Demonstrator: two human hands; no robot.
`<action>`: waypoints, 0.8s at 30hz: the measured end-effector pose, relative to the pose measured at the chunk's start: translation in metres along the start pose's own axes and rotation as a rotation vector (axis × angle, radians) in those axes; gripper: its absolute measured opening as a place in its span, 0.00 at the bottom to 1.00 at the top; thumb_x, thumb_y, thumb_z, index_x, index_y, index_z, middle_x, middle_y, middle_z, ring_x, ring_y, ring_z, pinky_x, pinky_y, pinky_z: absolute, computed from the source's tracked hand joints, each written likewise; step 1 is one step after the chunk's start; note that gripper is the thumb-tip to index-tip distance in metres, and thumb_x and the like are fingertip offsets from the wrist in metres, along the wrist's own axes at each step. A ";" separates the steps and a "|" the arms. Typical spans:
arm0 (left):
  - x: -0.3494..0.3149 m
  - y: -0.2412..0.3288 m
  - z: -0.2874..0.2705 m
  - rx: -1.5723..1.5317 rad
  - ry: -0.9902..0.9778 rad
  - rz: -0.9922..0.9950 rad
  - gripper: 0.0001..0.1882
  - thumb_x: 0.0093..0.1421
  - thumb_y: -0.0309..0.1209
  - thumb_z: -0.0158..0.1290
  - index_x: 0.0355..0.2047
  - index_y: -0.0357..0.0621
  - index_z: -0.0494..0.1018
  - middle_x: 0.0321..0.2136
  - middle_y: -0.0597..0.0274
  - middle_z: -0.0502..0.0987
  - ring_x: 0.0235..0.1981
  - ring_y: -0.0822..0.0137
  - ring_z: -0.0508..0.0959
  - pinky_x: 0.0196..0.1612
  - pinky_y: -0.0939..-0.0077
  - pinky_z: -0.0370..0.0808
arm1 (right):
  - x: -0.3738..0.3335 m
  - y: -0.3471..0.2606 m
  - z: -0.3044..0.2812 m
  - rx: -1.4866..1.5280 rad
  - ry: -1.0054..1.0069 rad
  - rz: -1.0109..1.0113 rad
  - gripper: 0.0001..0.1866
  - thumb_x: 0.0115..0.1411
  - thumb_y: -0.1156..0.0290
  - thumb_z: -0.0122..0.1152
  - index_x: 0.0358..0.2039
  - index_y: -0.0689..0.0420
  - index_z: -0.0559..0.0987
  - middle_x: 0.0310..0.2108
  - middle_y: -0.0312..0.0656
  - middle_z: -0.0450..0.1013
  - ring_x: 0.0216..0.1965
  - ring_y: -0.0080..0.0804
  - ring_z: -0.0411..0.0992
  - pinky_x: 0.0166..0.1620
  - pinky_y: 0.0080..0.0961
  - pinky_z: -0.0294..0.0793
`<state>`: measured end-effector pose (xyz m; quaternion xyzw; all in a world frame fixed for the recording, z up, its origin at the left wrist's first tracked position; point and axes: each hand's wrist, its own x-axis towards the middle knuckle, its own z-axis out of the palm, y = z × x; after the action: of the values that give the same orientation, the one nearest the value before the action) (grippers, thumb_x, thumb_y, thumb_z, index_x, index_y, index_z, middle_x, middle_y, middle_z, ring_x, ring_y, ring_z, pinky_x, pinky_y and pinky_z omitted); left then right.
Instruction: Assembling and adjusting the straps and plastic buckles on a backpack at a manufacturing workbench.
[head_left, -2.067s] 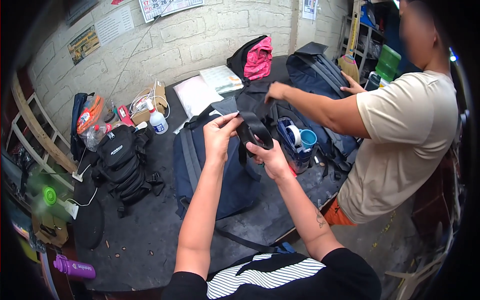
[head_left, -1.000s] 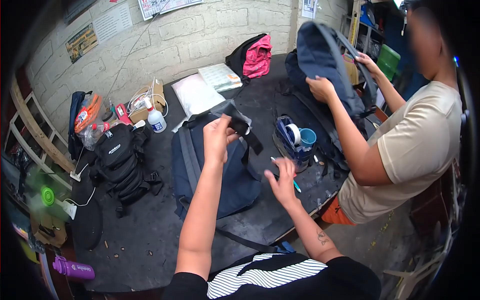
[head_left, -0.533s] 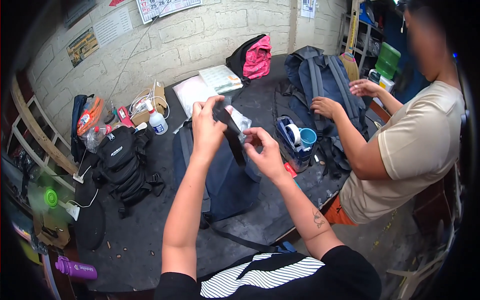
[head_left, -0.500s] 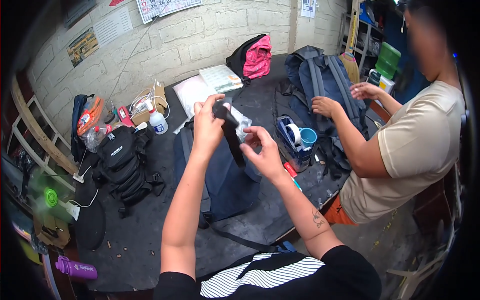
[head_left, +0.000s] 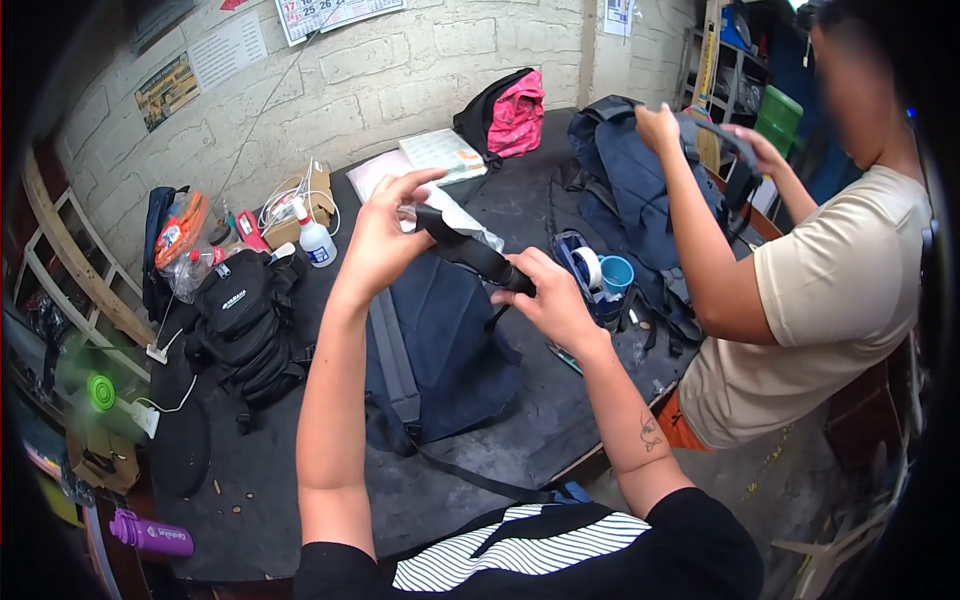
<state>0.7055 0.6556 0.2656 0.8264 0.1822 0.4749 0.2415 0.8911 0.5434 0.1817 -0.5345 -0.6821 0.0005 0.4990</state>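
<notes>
A pale block wall [head_left: 440,55] is rising behind a dark, scuffed bench [head_left: 290,490], whose far edge is running along it.

Above the middle of the bench, the left hand [head_left: 393,225] is pinching one end of a black strap [head_left: 468,250] with the thumb, its forefinger sticking out, while the right hand [head_left: 548,293] is closing thumb and fingers around the other end; whether a buckle is hiding in that grip, I can't tell. The strap is spanning the gap between them — its long axis slanting from the left hand, toward the left part of the far edge, down to the right hand, toward the right edge.

It is looking light, limp and tough, probably a bit slick, so flat pinches close to both ends should be keeping it from twisting.

Beneath it, a navy backpack [head_left: 455,350] is lying with a grey shoulder strap [head_left: 393,360] showing, and thin webbing [head_left: 480,484] is trailing toward the near edge. Farther out, a black bag [head_left: 240,310] is sitting toward the left edge, a blue cup [head_left: 618,275] is standing toward the right — and beyond it a co-worker [head_left: 820,265] is handling another navy backpack [head_left: 640,180].
</notes>
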 end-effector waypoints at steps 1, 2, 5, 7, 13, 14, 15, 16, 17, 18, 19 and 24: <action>0.001 0.004 0.001 -0.008 -0.005 0.001 0.22 0.45 0.25 0.60 0.44 0.40 0.73 0.25 0.64 0.75 0.30 0.73 0.73 0.37 0.82 0.69 | 0.001 0.002 -0.003 0.002 -0.044 -0.027 0.22 0.48 0.71 0.66 0.44 0.60 0.71 0.31 0.46 0.71 0.35 0.44 0.72 0.38 0.30 0.70; -0.001 0.016 -0.005 -0.310 -0.172 -0.047 0.23 0.44 0.22 0.58 0.44 0.40 0.74 0.25 0.65 0.73 0.29 0.73 0.72 0.38 0.81 0.69 | 0.003 -0.002 -0.004 0.006 -0.045 -0.028 0.22 0.48 0.71 0.66 0.44 0.60 0.71 0.31 0.46 0.71 0.35 0.44 0.72 0.38 0.30 0.70; 0.002 0.024 -0.019 -0.605 -0.495 -0.008 0.21 0.41 0.20 0.56 0.40 0.37 0.74 0.25 0.68 0.71 0.28 0.74 0.71 0.37 0.80 0.71 | 0.007 -0.008 -0.011 0.053 -0.273 0.093 0.26 0.55 0.70 0.60 0.53 0.51 0.62 0.32 0.47 0.72 0.36 0.42 0.72 0.41 0.29 0.69; 0.003 0.022 -0.028 -0.585 -0.522 -0.123 0.18 0.42 0.24 0.56 0.37 0.36 0.74 0.25 0.68 0.71 0.28 0.75 0.71 0.35 0.81 0.71 | 0.004 0.001 -0.017 0.133 -0.265 0.161 0.26 0.55 0.70 0.60 0.53 0.51 0.63 0.33 0.47 0.72 0.38 0.40 0.72 0.42 0.29 0.69; -0.011 0.002 -0.022 -0.392 -0.606 -0.247 0.17 0.46 0.29 0.62 0.37 0.37 0.75 0.31 0.70 0.74 0.30 0.81 0.68 0.38 0.85 0.65 | -0.001 0.007 -0.017 0.031 -0.230 0.080 0.18 0.57 0.74 0.55 0.49 0.55 0.69 0.39 0.42 0.70 0.42 0.38 0.70 0.44 0.28 0.68; -0.014 0.005 -0.021 -0.259 -0.598 -0.213 0.15 0.48 0.27 0.60 0.37 0.37 0.75 0.30 0.70 0.74 0.31 0.80 0.69 0.38 0.85 0.67 | -0.002 0.009 -0.016 0.030 -0.231 0.083 0.18 0.57 0.74 0.55 0.49 0.55 0.69 0.39 0.42 0.70 0.42 0.38 0.70 0.44 0.28 0.68; -0.019 0.003 -0.019 -0.224 -0.585 -0.246 0.14 0.48 0.27 0.60 0.36 0.37 0.75 0.29 0.69 0.74 0.30 0.80 0.70 0.37 0.84 0.67 | -0.005 0.014 -0.016 -0.112 -0.220 0.022 0.16 0.56 0.75 0.55 0.46 0.56 0.71 0.37 0.43 0.69 0.40 0.40 0.70 0.43 0.29 0.68; -0.024 0.002 -0.016 -0.190 -0.570 -0.279 0.13 0.49 0.27 0.60 0.35 0.37 0.75 0.28 0.69 0.75 0.30 0.80 0.70 0.36 0.84 0.68 | -0.008 0.018 -0.017 -0.254 -0.210 -0.039 0.14 0.55 0.76 0.56 0.43 0.57 0.73 0.35 0.43 0.68 0.38 0.41 0.69 0.42 0.30 0.68; -0.026 0.006 -0.013 -0.203 -0.513 -0.379 0.10 0.50 0.25 0.59 0.33 0.36 0.76 0.26 0.68 0.76 0.28 0.80 0.71 0.33 0.83 0.68 | -0.011 0.018 -0.019 -0.331 -0.202 -0.084 0.10 0.54 0.79 0.53 0.38 0.59 0.75 0.32 0.44 0.67 0.35 0.42 0.68 0.40 0.31 0.67; -0.026 0.007 -0.011 -0.205 -0.514 -0.381 0.10 0.50 0.25 0.59 0.33 0.36 0.76 0.26 0.68 0.76 0.28 0.80 0.71 0.33 0.83 0.68 | -0.014 0.021 -0.020 -0.330 -0.204 -0.081 0.10 0.54 0.79 0.53 0.38 0.59 0.75 0.32 0.44 0.67 0.35 0.42 0.68 0.40 0.31 0.67; -0.026 0.006 -0.010 -0.188 -0.503 -0.379 0.09 0.50 0.25 0.58 0.33 0.36 0.76 0.25 0.68 0.76 0.27 0.80 0.70 0.33 0.83 0.68 | -0.016 0.023 -0.019 -0.200 -0.179 -0.038 0.09 0.53 0.80 0.51 0.36 0.60 0.74 0.32 0.44 0.67 0.37 0.40 0.68 0.42 0.31 0.67; -0.027 0.010 -0.012 -0.143 -0.558 -0.249 0.16 0.44 0.20 0.59 0.37 0.40 0.75 0.28 0.69 0.75 0.29 0.79 0.69 0.35 0.83 0.68 | -0.017 0.004 -0.016 0.245 -0.099 0.103 0.16 0.50 0.78 0.52 0.42 0.58 0.75 0.32 0.38 0.65 0.36 0.29 0.66 0.41 0.25 0.65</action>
<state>0.6825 0.6355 0.2579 0.8771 0.1750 0.2081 0.3960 0.9037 0.5239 0.1763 -0.5032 -0.6726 0.1355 0.5255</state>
